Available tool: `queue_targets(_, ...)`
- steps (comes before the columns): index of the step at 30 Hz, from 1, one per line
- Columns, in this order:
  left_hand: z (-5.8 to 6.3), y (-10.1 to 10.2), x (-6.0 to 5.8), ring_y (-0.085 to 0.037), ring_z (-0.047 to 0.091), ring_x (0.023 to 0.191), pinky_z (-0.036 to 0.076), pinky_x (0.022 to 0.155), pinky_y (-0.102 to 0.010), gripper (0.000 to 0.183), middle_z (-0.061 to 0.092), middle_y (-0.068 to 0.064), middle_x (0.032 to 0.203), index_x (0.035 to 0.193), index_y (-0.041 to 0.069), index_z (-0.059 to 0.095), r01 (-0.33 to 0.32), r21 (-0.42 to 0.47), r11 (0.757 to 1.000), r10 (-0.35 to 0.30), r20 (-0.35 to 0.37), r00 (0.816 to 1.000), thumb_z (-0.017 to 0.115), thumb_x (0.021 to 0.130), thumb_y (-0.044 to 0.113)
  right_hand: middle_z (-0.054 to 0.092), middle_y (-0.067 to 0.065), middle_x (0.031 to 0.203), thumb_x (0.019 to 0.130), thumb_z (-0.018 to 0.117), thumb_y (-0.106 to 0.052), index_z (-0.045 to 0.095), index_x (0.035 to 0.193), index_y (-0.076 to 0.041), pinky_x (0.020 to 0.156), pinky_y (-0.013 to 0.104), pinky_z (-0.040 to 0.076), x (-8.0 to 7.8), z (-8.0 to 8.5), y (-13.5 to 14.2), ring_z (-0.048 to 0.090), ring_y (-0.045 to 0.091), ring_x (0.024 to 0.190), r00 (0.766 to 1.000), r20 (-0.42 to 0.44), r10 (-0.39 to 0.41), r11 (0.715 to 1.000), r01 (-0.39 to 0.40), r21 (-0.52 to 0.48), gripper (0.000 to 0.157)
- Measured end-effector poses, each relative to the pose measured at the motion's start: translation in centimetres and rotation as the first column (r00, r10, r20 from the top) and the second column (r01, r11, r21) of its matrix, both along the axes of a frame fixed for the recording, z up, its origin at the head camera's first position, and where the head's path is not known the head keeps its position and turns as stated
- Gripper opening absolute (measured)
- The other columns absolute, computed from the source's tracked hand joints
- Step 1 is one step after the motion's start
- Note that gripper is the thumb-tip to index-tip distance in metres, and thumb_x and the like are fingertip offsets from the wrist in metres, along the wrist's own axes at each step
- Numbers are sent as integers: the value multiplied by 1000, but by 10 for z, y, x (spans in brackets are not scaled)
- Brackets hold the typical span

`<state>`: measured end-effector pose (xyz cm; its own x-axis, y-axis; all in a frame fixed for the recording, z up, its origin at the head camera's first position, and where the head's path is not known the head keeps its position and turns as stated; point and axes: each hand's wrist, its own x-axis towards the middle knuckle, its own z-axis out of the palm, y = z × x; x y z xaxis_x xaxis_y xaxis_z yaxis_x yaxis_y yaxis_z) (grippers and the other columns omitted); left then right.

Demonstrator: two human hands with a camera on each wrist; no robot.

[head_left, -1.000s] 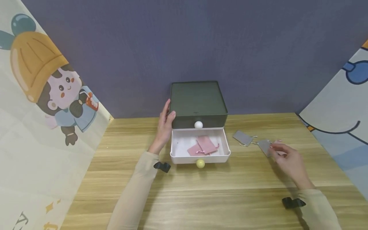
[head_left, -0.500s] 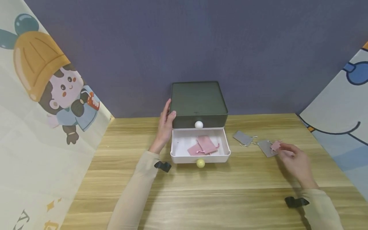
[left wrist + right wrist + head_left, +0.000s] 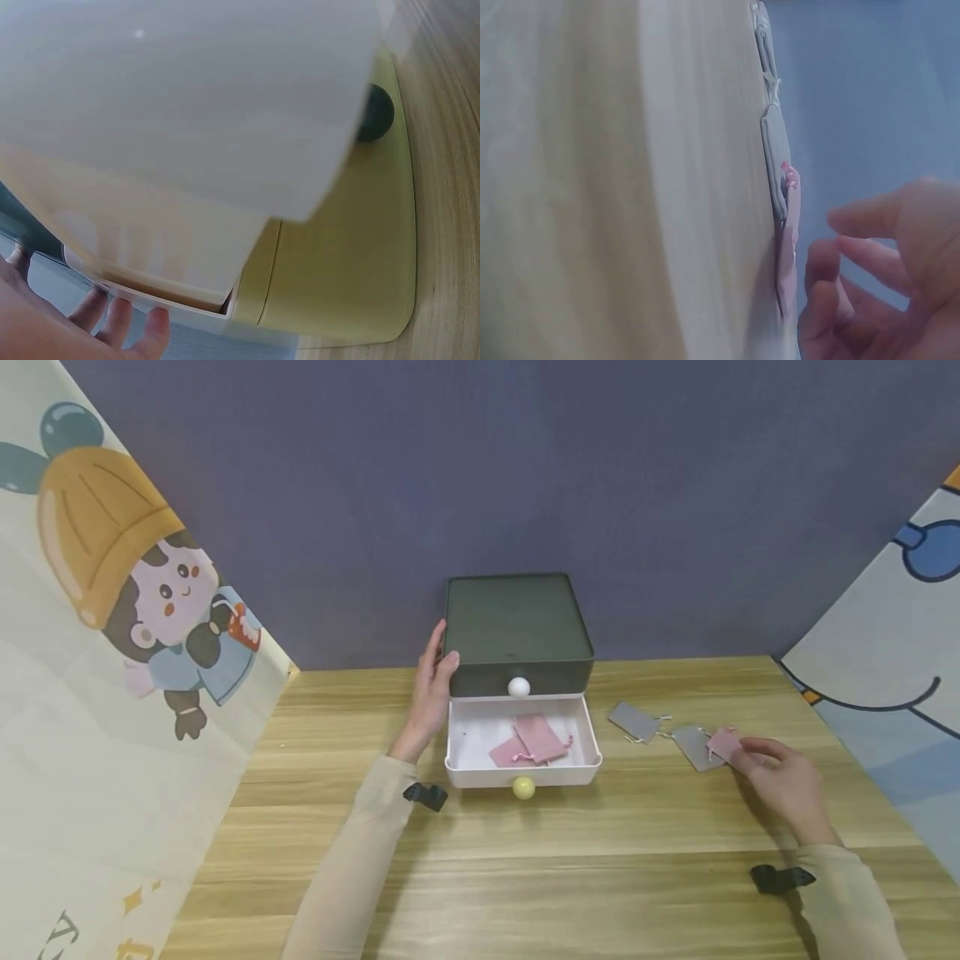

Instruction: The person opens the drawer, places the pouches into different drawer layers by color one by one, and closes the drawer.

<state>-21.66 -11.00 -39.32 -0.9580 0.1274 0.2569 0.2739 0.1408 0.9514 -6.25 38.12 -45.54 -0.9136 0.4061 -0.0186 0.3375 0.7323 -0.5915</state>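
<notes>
A small drawer cabinet (image 3: 517, 618) with a dark green top stands against the back wall. Its white drawer (image 3: 471, 731) is pulled out, and two pink drawstring pouches (image 3: 542, 737) lie overlapping inside. My left hand (image 3: 429, 697) rests along the cabinet's left side, fingers extended, thumb at the front corner. To the right, a pink drawstring pouch (image 3: 723, 743) lies partly over a grey drawstring pouch (image 3: 693, 748). My right hand (image 3: 787, 781) is right beside that pink pouch; the right wrist view shows its thumb and fingers bent, with a gap between them and the pouch (image 3: 789, 255).
A second grey pouch (image 3: 634, 721) lies between the drawer and the overlapping pair. Below the open drawer, the left wrist view shows a yellow drawer front (image 3: 352, 247) with a dark green knob (image 3: 377, 112). Printed panels (image 3: 45, 735) flank the wooden table (image 3: 570, 877).
My right hand has drawn back to the right across the pink pouch, uncovering more of it over the grey one. The left hand stays on the cabinet.
</notes>
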Motion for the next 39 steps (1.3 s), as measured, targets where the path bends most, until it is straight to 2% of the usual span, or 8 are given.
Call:
queue_targets(3,-1,0,0,-35,29,157,27,128,-63,69,26,-15,174,171,31,24,3,2,1000,-3,-7,1000,44,106,43,72,33,123,106,60,-42,62,141,6,79,35,40,0,-1,5,67,29,97,1000,12,3,1000,-3,0,59)
queue_targets(5,-1,0,-1,-36,28,158,27,128,-63,69,25,-15,174,171,30,24,5,3,1000,-4,-10,1000,44,107,43,72,33,124,106,61,-42,63,140,6,79,35,41,0,-4,7,69,31,97,1000,13,19,1000,-19,8,59)
queue_targets(8,-1,1,0,-36,28,158,27,128,-63,69,25,-14,174,171,30,24,4,1,1000,-4,-10,1000,44,106,43,66,36,134,107,60,-44,61,141,7,84,46,48,0,-7,12,69,42,106,998,41,39,999,-40,3,61)
queue_targets(10,-1,1,0,-35,27,158,26,128,-63,70,24,-14,175,172,30,23,5,0,1000,-5,-9,1000,44,106,43,53,41,147,108,58,-45,59,143,8,92,60,48,1,-8,14,55,59,125,996,68,51,999,-51,-5,63)
queue_targets(13,0,1,1,-35,27,158,27,128,-63,70,25,-14,175,172,30,23,3,1,1000,-3,-10,1000,43,106,43,48,42,150,109,55,-48,56,145,8,98,71,44,0,-8,17,50,62,129,992,109,65,998,-64,-14,68)
queue_targets(22,1,2,1,-36,31,154,29,126,-65,71,29,-18,171,171,29,25,-13,10,1000,13,-18,1000,43,105,44,56,43,140,108,57,-46,61,137,13,95,69,45,-4,-9,21,53,64,124,986,111,126,987,-135,83,65)
queue_targets(29,3,2,1,-36,29,158,27,128,-63,69,26,-14,175,171,30,25,-16,5,1000,16,-20,1000,43,105,44,55,44,140,108,59,-45,60,138,13,93,65,49,-2,-9,24,56,59,123,986,130,101,994,-106,36,65)
queue_targets(39,0,2,1,-35,28,159,26,128,-64,69,26,-14,174,171,32,24,-17,-5,1000,17,0,1000,43,106,44,62,42,132,107,62,-46,64,131,15,89,64,51,1,-11,25,60,58,116,990,106,94,993,-101,60,66)
